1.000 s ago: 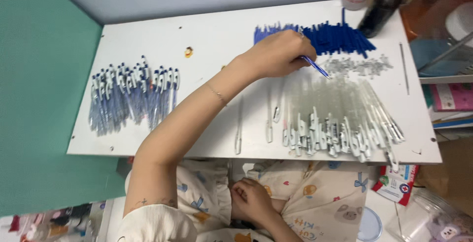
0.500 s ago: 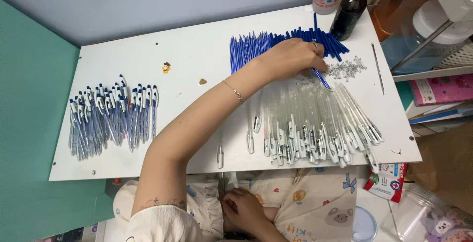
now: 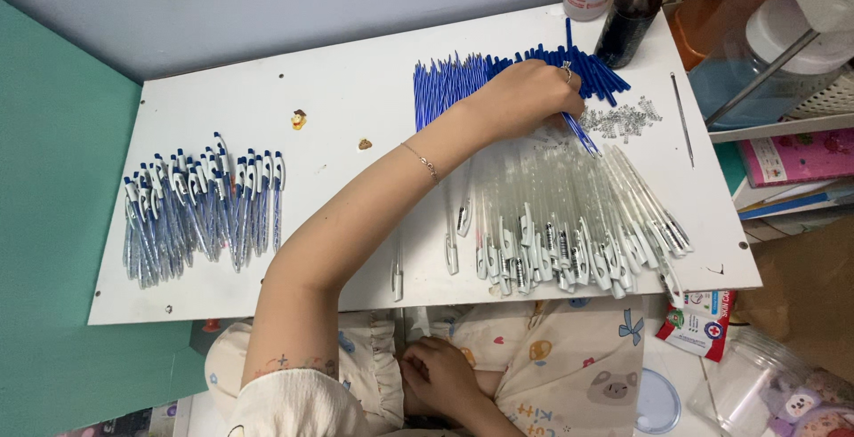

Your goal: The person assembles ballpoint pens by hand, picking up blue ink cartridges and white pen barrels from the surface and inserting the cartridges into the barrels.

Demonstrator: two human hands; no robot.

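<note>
Left hand pinching a blue refill at the heap of refills

The refill (image 3: 580,133) sits in the left hand (image 3: 527,97), grip narrowed on its upper end, its long axis running from the fingers toward 5 o'clock, tip over the clear barrels (image 3: 569,224); the heap of blue refills (image 3: 454,86) lies right under and at 9 o'clock of that hand, axes near 12-to-6. The small springs (image 3: 627,120) lie at 3 o'clock of the grip, near it. The right hand (image 3: 440,376) rests in the lap below the counter (image 3: 356,99) edge, well apart from everything; whether it holds anything I cannot tell. Finished pens (image 3: 200,210) lie far off at 9 o'clock; a dark bottle (image 3: 630,19) stands at 1 o'clock
</note>
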